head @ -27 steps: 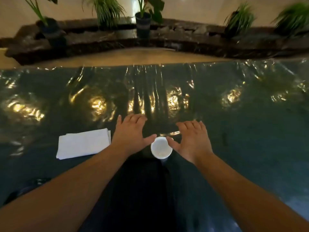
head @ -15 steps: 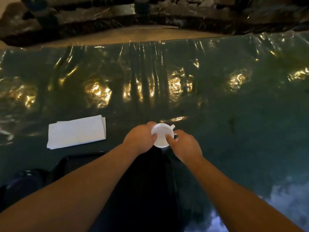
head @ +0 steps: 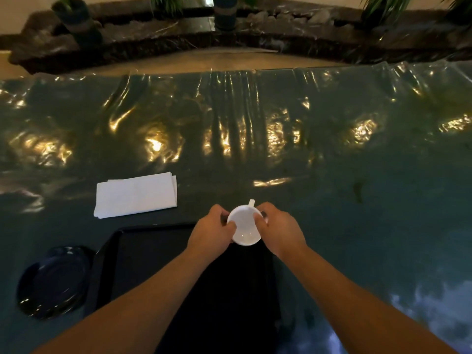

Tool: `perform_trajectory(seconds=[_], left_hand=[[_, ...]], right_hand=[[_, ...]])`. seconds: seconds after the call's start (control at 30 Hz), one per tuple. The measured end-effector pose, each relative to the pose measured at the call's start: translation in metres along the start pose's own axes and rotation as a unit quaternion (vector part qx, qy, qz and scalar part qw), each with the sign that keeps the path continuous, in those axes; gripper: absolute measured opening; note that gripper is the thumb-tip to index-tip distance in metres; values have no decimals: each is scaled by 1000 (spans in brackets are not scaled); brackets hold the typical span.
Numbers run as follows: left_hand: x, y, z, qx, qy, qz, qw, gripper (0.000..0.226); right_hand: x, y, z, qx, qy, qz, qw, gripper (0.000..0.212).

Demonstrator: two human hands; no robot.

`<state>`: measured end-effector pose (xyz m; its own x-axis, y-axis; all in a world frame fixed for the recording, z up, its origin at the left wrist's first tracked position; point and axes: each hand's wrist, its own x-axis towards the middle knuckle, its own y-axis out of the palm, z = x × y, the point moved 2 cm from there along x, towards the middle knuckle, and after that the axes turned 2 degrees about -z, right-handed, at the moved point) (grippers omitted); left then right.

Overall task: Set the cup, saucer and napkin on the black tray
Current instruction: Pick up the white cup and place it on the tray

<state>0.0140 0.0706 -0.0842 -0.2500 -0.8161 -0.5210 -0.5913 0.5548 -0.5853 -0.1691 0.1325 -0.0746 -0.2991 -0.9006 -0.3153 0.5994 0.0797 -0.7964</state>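
A small white cup [head: 244,229] with its handle pointing away from me sits between my two hands at the far edge of the black tray [head: 143,254]. My left hand [head: 212,232] grips its left side and my right hand [head: 279,232] grips its right side. A folded white napkin [head: 136,194] lies on the table left of the cup, beyond the tray. A dark saucer [head: 55,279] rests on the table to the left of the tray. I cannot tell whether the cup rests on the tray or hangs just above it.
The table carries a shiny dark green plastic cover [head: 357,200] with bright reflections. Behind its far edge runs a dark stone ledge [head: 281,39] with potted plants [head: 224,11]. My forearms hide much of the tray.
Both hands went from flat beside the cup to closed around it. The cup has come nearer to me, over the tray's far edge. The camera has tilted down, showing tray and saucer.
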Motion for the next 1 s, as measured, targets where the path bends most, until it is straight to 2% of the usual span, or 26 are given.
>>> perform_trajectory(seconds=[0.1,0.3,0.57,0.87,1.0], left_hand=[[-9,5,18,-8,-37,13,999,18],[-15,10,30,-42,-45,18,998,22],[-21,-12,46,-63,-21,59,996,28],[-40,-110,116,-17,-44,-43,998,25],[-48,-126,138,-1,-50,-52,997,25]], right_hand=[[-10,9,8,-53,-39,-6,998,28],[-12,13,19,-120,-109,-48,986,24],[-10,16,22,-175,-83,-42,980,25],[-9,15,41,-276,-76,15,958,15],[-13,19,52,-289,-61,17,955,17]])
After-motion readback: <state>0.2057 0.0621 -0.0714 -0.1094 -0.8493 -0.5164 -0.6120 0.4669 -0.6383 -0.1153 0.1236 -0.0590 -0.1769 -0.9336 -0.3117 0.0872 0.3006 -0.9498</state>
